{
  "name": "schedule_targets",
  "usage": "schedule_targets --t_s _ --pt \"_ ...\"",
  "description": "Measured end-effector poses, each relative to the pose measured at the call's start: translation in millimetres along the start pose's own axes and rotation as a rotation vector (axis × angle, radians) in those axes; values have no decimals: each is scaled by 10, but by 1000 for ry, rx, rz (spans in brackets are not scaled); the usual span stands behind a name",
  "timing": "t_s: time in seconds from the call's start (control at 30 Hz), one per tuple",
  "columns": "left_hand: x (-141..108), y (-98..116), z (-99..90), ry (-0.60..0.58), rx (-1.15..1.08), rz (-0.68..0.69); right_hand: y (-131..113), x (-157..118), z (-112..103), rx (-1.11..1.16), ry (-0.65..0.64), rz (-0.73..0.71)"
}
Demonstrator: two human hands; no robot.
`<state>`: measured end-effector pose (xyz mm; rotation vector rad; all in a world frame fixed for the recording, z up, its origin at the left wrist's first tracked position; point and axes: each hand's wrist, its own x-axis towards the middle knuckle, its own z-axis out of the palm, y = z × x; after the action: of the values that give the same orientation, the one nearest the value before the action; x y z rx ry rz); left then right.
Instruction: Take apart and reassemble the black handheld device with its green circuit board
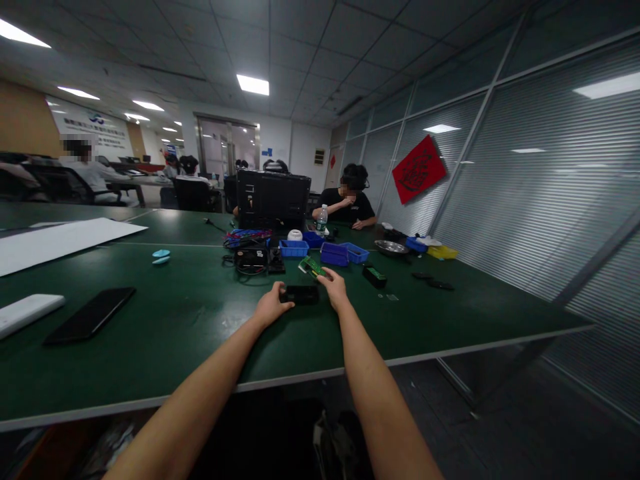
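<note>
My left hand point(273, 305) grips the left end of a black open-topped case point(303, 295) that rests on the green table. Its thumb lies at the near side and its fingers at the far side. Between the fingers of my right hand point(333, 287) is a green circuit board point(311, 267), held tilted just above and behind the right end of the case. A second black case point(375, 276) with a green board inside stands to the right. Near it lie a small ring point(381, 295) and a clear flat piece point(393, 297).
Blue bins point(294, 249), a cable-wrapped black device point(251, 259) and a monitor point(273, 199) stand behind my hands. To the right are a metal bowl point(391, 248) and a yellow tray point(443, 252). A black slab point(91, 315) lies left. Across the table sits a person point(345, 200).
</note>
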<state>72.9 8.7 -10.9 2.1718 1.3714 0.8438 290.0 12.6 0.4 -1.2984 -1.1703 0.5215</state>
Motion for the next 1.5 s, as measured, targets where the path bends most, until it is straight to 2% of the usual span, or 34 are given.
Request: schedule_targets --t_s 0.1,0.2,0.5,1.1,1.3,1.5 --pt "-4 0 -18 -8 5 34 -58 -37 9 246 -95 32" --pt "-3 -10 -23 -2 -14 34 -115 -85 4 341 -228 54" --pt "9 -40 -18 19 -67 33 -115 -128 -35 60 -422 4" --pt "27 -56 -5 16 -33 17 -145 -169 -46 -90 -535 28" --pt "57 -99 36 55 -34 -12 -110 -170 -33 -39 -514 86" --pt "67 -112 40 81 -30 -19 -103 -175 9 -231 -535 20"
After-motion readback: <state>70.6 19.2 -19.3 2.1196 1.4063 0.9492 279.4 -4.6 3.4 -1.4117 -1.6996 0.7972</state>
